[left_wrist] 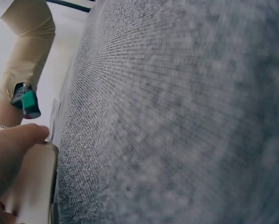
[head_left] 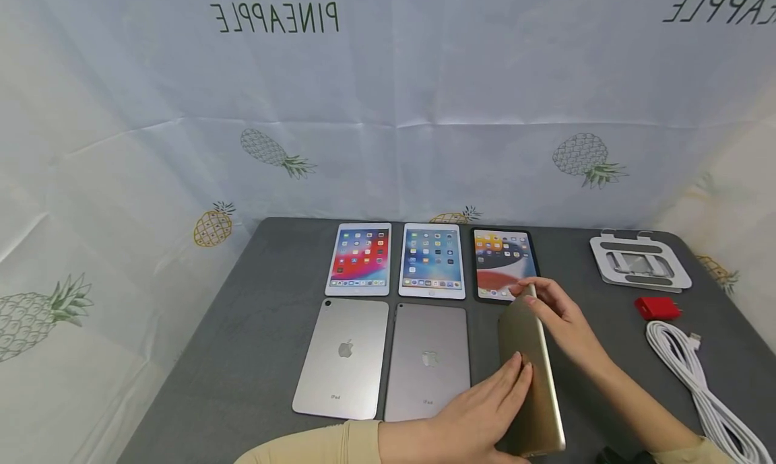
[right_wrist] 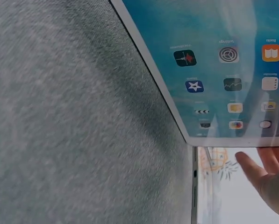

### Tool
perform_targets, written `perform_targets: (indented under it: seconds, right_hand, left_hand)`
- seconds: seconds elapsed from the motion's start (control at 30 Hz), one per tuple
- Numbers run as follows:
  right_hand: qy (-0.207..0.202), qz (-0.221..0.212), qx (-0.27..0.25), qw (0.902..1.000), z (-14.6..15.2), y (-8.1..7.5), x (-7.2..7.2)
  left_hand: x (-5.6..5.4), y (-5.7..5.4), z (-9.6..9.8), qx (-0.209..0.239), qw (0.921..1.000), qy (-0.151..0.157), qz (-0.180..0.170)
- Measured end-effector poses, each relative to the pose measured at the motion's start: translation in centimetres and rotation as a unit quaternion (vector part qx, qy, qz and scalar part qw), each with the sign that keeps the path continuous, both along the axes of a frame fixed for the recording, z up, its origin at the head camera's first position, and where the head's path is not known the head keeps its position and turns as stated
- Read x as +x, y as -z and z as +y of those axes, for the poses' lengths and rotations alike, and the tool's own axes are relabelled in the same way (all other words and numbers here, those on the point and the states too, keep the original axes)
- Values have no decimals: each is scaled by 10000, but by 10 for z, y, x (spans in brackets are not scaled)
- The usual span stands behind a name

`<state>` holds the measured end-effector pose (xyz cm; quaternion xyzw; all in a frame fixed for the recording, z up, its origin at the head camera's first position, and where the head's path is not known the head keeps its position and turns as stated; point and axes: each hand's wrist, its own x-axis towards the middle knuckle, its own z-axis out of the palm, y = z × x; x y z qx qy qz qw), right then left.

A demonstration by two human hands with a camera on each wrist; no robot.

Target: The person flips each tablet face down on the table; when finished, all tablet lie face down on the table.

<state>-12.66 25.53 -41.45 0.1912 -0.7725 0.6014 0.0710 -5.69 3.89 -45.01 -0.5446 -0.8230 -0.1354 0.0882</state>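
Note:
A gold tablet (head_left: 541, 410) stands tilted up on its long edge, its metal back facing left. My right hand (head_left: 566, 322) pinches it at the far short edge, thumb against the back. The left hand (head_left: 479, 410) lays straight fingers flat on the back, with its thumb low by the near end. In the right wrist view the lit tablet screen (right_wrist: 209, 93) shows app icons, and the right-hand fingers (right_wrist: 272, 172) are at its edge. The left wrist view has part of the left hand (left_wrist: 10, 151) beside a pale tablet back (left_wrist: 34, 182).
Left of the hands lie a silver tablet (head_left: 342, 363) and a grey tablet (head_left: 429, 356), backs up. Behind are three lit tablets: red-blue (head_left: 360, 258), blue (head_left: 432, 258), black-edged (head_left: 502, 258). Rightward are a folding stand (head_left: 639, 265), red charger (head_left: 657, 308) and coiled white cable (head_left: 697, 383).

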Motion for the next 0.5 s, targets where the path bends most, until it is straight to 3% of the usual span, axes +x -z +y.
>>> perform_targets:
  seconds: [0.23, 0.5]
  right_hand:
    - [130, -196, 176, 9996, 11, -2, 7]
    - [529, -493, 465, 9963, 24, -2, 16]
  left_hand:
    - [-3, 6, -2, -861, 9943, -174, -600]
    - [-5, 12, -1, -1241, 9917, -272, -194]
